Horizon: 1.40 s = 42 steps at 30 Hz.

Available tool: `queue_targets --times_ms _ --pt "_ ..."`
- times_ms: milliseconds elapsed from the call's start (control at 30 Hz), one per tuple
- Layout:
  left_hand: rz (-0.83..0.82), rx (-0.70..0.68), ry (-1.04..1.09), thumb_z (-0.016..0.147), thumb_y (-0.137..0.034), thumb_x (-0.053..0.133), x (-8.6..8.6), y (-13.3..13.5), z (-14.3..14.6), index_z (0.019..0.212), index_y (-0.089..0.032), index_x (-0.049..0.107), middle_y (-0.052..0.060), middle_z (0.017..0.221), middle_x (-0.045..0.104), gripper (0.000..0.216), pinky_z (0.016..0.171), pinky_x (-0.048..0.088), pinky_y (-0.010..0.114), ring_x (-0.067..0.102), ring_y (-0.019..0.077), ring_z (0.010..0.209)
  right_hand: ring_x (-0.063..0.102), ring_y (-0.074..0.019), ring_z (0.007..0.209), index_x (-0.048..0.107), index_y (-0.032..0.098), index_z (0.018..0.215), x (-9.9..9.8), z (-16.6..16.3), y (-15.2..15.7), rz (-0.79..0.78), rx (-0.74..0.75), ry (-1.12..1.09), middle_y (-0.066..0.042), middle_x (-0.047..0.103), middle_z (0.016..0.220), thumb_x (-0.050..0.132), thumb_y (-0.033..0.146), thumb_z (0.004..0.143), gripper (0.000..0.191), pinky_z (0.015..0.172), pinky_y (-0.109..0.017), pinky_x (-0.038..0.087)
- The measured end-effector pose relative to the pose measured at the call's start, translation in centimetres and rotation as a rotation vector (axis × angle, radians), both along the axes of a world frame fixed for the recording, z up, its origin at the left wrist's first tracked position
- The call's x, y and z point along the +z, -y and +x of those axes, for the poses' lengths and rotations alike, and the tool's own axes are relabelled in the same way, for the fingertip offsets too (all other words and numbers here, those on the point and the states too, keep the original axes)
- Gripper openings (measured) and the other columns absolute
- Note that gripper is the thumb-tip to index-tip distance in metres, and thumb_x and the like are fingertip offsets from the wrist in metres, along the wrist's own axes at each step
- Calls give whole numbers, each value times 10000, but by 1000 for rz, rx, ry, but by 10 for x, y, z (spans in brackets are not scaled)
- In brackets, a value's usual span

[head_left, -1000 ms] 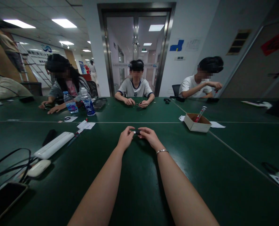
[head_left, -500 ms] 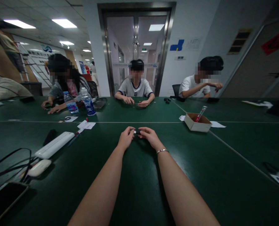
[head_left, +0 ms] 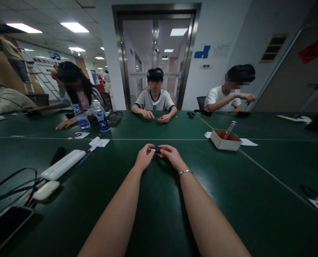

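Forearms [head_left: 118, 203] outstretched, fingers [head_left: 164, 147] pinching black object [head_left: 158, 151].

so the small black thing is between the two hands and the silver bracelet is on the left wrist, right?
One slip: the head view shows the silver bracelet on the right wrist, not the left. The small black thing is indeed between the left hand and the right hand.
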<state>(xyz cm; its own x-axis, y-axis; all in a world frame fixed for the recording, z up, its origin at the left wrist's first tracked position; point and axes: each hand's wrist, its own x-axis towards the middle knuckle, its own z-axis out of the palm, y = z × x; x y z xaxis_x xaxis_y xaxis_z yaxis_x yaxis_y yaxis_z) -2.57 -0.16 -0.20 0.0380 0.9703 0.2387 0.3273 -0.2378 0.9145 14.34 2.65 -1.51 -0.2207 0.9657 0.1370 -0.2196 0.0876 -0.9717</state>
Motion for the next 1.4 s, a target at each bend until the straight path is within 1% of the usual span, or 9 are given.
queue_targets --times_ms 133,200,333,467,767,967,1167,1267,1400 --pt "5 -10 -6 878 -315 495 -1 -1 0 1063 -208 611 15 796 604 242 597 468 225 567 125 648 675 -153 695 713 175 932 1 0 1 1 -8 6 -32 717 841 775 235 684 262 623 -243 552" --pt "-7 -9 -7 883 -327 489 0 0 -1 1072 -208 609 17 811 609 253 597 466 226 566 121 637 674 -152 694 712 173 931 1 0 1 -1 -8 3 -33 717 838 776 235 686 261 624 -243 553" --pt "-24 15 8 850 -236 493 3 1 -1 1095 -206 600 33 940 609 270 597 463 220 568 103 640 674 -144 687 713 167 940 2 0 2 0 -3 -1 -35 715 833 771 229 687 267 630 -232 551" --pt "-4 22 29 832 -202 494 4 1 0 1083 -186 598 25 865 611 271 590 458 213 564 104 627 672 -147 675 719 171 922 3 0 2 -10 -12 2 -32 713 812 781 221 675 260 614 -231 550" --pt "30 -5 60 879 -372 495 -4 -3 -1 1037 -180 606 -6 683 584 273 567 430 222 550 114 587 678 -164 699 715 168 924 0 0 1 -4 -6 2 -41 706 813 794 251 677 273 628 -244 555" --pt "14 -13 76 846 -257 490 -3 -3 -2 1008 -184 590 -16 692 591 204 575 423 221 558 108 581 678 -163 700 711 165 929 1 0 1 -7 -5 6 -47 705 830 776 227 699 248 631 -239 554" --pt "10 -13 87 863 -355 502 -4 -3 -2 918 -180 576 -12 681 591 198 575 425 232 560 117 580 682 -164 724 695 161 950 1 1 2 -8 -1 15 -47 691 826 758 217 710 255 653 -240 555" --pt "31 16 72 862 -406 511 -5 -4 -3 860 -181 565 -8 673 590 232 573 414 231 557 118 582 684 -175 741 675 166 1002 1 2 3 31 31 25 -38 676 843 760 228 691 328 655 -257 551" --pt "56 56 97 845 -473 528 -9 -9 -4 840 -180 561 -6 661 587 295 569 412 234 549 121 573 657 -166 744 650 172 1043 -1 -2 4 117 40 175 -38 671 901 748 177 665 391 676 -285 535"
